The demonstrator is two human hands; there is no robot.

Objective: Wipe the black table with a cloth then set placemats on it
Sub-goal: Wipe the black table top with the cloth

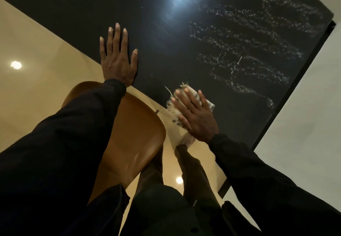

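Observation:
The black table [166,38] fills the upper middle of the head view, glossy, with wet streaks of droplets across its right half. My left hand [118,58] lies flat with fingers spread on the table's near-left edge. My right hand [195,115] presses flat on a pale, frayed cloth [208,102] at the table's near edge; part of the cloth hangs over the edge below my palm. No placemats are in view.
A brown chair [132,143] with a rounded back stands under my left forearm, close to the table's near edge. Glossy beige floor [36,60] lies to the left, pale floor to the right past the table's right edge [299,97]. My legs show below the table.

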